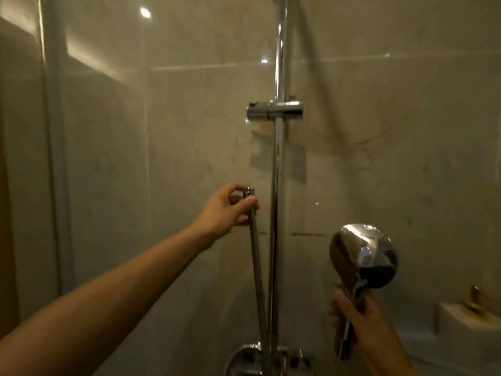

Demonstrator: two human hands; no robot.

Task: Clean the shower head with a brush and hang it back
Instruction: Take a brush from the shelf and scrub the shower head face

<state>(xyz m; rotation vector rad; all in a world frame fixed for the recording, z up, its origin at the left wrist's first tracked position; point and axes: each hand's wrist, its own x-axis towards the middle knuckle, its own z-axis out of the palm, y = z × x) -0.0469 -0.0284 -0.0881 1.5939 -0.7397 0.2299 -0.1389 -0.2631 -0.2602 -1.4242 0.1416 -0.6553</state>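
Below the empty holder (273, 111) on the rail (279, 158), the left hand (230, 210) pinches the loose hose (256, 253) end, the right hand (357, 313) grips the detached shower head (363, 256), so rejoining and hanging apparently remain; no brush shows.
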